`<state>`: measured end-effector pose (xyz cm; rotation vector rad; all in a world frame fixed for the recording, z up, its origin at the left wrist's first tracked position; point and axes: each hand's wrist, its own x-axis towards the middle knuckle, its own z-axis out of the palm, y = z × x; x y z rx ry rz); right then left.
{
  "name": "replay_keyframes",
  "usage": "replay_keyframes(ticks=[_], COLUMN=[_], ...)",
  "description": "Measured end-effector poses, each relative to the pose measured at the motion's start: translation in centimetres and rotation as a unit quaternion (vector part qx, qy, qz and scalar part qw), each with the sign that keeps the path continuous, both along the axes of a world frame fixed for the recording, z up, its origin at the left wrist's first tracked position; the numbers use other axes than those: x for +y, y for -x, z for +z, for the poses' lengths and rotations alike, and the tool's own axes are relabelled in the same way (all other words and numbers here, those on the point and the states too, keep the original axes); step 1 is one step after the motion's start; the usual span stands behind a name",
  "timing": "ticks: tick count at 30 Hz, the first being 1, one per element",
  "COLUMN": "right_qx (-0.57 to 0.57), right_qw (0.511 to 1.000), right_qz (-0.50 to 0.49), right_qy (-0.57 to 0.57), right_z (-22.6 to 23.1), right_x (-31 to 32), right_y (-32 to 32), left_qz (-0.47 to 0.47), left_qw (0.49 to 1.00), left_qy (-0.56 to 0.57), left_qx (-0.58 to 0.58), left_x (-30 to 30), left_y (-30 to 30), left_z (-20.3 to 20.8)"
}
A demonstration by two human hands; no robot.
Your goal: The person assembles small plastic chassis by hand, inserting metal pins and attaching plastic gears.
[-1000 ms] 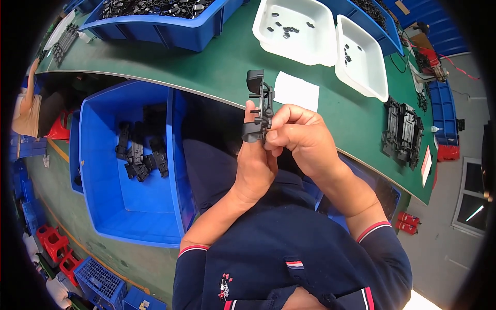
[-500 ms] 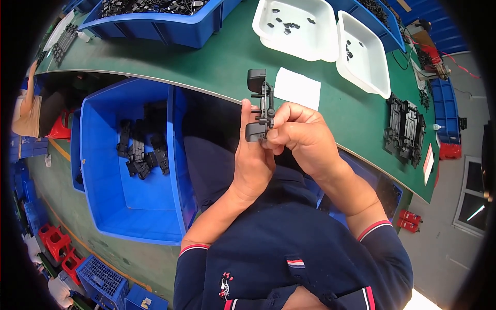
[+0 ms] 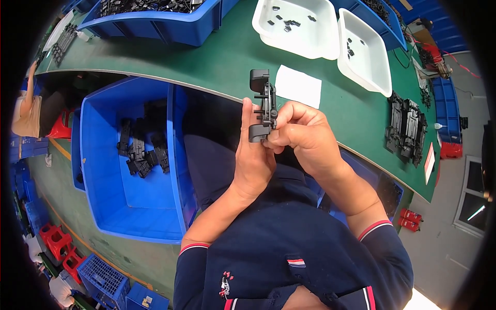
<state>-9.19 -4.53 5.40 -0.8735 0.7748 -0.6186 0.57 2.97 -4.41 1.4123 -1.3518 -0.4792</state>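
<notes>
A black plastic part (image 3: 266, 106) with a block at each end and short pins on its left side stands upright between my hands, above the table's near edge. My left hand (image 3: 252, 165) holds its lower end from below, one finger stretched up along the left side; its other fingers are partly hidden. With thumb and fingers closed, my right hand (image 3: 309, 137) pinches the part's lower right side. Whether a smaller piece sits under those fingertips I cannot make out.
A white sheet (image 3: 298, 87) lies on the green table (image 3: 217, 72). Beyond stand two white trays (image 3: 268, 39) with small black pieces and a full blue bin (image 3: 155, 26). Black assemblies (image 3: 408, 129) lie at right. A large blue bin (image 3: 139, 206) with black parts stands below left.
The black part has turned slightly, so more of its right face shows, and it has shifted a little to the right. Both hands keep their hold.
</notes>
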Motion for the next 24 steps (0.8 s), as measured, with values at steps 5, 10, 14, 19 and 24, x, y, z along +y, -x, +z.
replay_keyframes(ticks=[5,10,14,19,24], right_qx=[-0.011,-0.02,-0.006,0.0,-0.014], right_qw=[1.0,1.0,1.0,1.0,1.0], right_qz=[0.0,0.019,0.021,0.024,0.025], right_qy=[-0.003,0.005,-0.002,-0.012,-0.007], right_z=[-0.3,-0.6,-0.8,-1.1,-1.6], right_x=[-0.1,-0.2,-0.1,0.3,0.2], right_y=[0.0,0.3,0.3,0.6,0.9], left_qz=[-0.009,-0.045,-0.026,0.0,-0.019], left_qw=[1.0,0.996,0.998,0.995,0.988], left_qy=[-0.004,-0.044,0.0,0.008,-0.027], left_qx=[-0.002,0.065,0.061,0.097,0.151], left_x=[0.0,0.1,0.2,-0.1,-0.1], left_y=[-0.1,0.0,0.1,0.7,0.8], left_z=[-0.3,0.3,0.6,0.6,0.4])
